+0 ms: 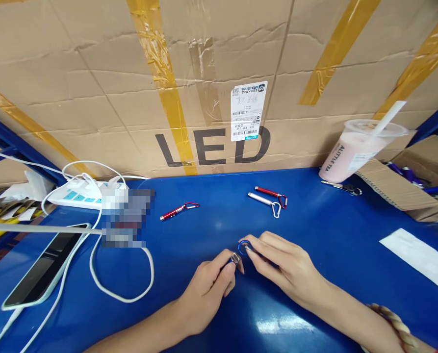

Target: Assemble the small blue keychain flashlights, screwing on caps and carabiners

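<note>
My left hand (208, 289) is closed around a small blue keychain flashlight (235, 258), whose metal tip shows above my thumb. My right hand (283, 267) pinches the blue carabiner ring (244, 246) at its end. Both hands rest on the blue table (325, 230), near its front middle. A red keychain flashlight (178, 211) lies to the left, further back. A red one (272, 193) and a silver one (266, 202) lie together behind my hands.
A large cardboard box marked LED (211, 73) walls the back. A pink drink cup with straw (354, 149) leans at the right, beside an open carton (417, 179). At left are a power strip (82, 194), white cable (123, 294) and phone (45, 267). White paper (419, 260) lies right.
</note>
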`<state>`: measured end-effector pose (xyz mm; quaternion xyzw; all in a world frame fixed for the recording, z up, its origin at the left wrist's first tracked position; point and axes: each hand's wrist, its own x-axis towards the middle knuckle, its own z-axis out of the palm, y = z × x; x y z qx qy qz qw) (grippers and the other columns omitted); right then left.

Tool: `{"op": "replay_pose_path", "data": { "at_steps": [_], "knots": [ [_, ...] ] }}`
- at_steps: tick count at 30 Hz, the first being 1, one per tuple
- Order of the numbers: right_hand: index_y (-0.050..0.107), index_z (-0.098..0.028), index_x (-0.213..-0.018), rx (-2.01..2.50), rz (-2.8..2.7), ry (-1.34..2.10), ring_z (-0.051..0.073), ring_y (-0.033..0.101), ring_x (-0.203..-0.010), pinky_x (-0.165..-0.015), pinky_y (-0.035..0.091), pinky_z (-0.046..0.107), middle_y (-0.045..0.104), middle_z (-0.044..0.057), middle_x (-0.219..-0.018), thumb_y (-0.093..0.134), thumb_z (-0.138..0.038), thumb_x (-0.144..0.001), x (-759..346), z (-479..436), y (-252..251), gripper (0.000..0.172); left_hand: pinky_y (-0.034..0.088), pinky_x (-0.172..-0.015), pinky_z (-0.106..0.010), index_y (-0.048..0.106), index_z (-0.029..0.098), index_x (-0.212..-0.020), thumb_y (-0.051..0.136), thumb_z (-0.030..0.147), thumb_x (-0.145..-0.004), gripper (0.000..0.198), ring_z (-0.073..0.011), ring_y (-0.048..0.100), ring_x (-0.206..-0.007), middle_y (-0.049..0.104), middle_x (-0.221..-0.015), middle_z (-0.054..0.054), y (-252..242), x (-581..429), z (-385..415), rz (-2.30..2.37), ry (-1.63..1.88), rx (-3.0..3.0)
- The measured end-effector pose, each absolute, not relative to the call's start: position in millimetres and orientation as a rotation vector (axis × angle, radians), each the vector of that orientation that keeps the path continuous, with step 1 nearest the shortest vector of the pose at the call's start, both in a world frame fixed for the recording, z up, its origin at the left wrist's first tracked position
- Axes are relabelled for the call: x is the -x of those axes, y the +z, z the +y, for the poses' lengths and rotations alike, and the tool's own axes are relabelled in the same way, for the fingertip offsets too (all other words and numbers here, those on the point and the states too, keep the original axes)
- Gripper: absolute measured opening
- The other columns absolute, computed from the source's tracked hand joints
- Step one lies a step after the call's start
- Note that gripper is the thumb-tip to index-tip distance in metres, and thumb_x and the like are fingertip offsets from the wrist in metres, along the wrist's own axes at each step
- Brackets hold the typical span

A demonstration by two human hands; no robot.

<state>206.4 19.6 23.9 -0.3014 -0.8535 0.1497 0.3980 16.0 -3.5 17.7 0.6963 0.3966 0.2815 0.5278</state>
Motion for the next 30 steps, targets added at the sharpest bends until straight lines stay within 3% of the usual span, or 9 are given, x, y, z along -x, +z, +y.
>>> {"op": "replay_pose_path", "data": {
  "at_steps": [9, 15, 24, 30],
  "knots": [
    [0.057, -0.008, -0.107, 0.734, -2.296, 0.096, 0.011, 0.052, -0.068, -0.064, 0.047, 0.023, 0.058, 0.006, -0.080, 0.030, -0.022, -0.101, -202.7, 17.0, 20.3, 0.031, 0.030, -0.055, -0.025, 0.046, 0.016, -0.082, 0.021, 0.049, -0.098, 0.045, -0.0112, 0.033, -0.052, 0.036, -0.056, 0.003, 17.0, -17.3, -5.5, 0.860, 0.680, -1.657],
    [0.055, -0.005, -0.107, 0.676, -2.284, 0.048, 0.011, 0.051, -0.068, -0.063, 0.046, 0.023, 0.058, 0.007, -0.081, 0.034, -0.021, -0.100, -201.7, 17.4, 17.8, 0.027, 0.028, -0.055, -0.024, 0.041, 0.016, -0.076, 0.021, 0.047, -0.098, 0.043, -0.0106, 0.032, -0.052, 0.036, -0.057, 0.003, 17.1, -16.9, -4.7, 0.811, 0.679, -1.640],
    [0.054, -0.009, -0.110, 0.708, -2.281, 0.190, 0.012, 0.050, -0.071, -0.065, 0.047, 0.023, 0.056, 0.005, -0.082, 0.033, -0.023, -0.100, -202.6, 16.4, 17.7, 0.027, 0.024, -0.051, -0.024, 0.042, 0.015, -0.078, 0.023, 0.049, -0.097, 0.043, -0.0103, 0.029, -0.052, 0.034, -0.057, 0.003, 17.5, -18.4, -4.9, 0.821, 0.700, -1.561],
    [0.055, -0.014, -0.111, 0.730, -2.189, 0.466, 0.013, 0.049, -0.072, -0.066, 0.045, 0.023, 0.054, 0.004, -0.082, 0.036, -0.018, -0.099, -201.4, 15.8, 19.9, 0.023, 0.022, -0.050, -0.024, 0.040, 0.016, -0.078, 0.026, 0.046, -0.098, 0.039, -0.0093, 0.025, -0.052, 0.030, -0.059, 0.004, 16.1, -19.7, -5.5, 0.784, 0.722, -1.456]
  ]
}}
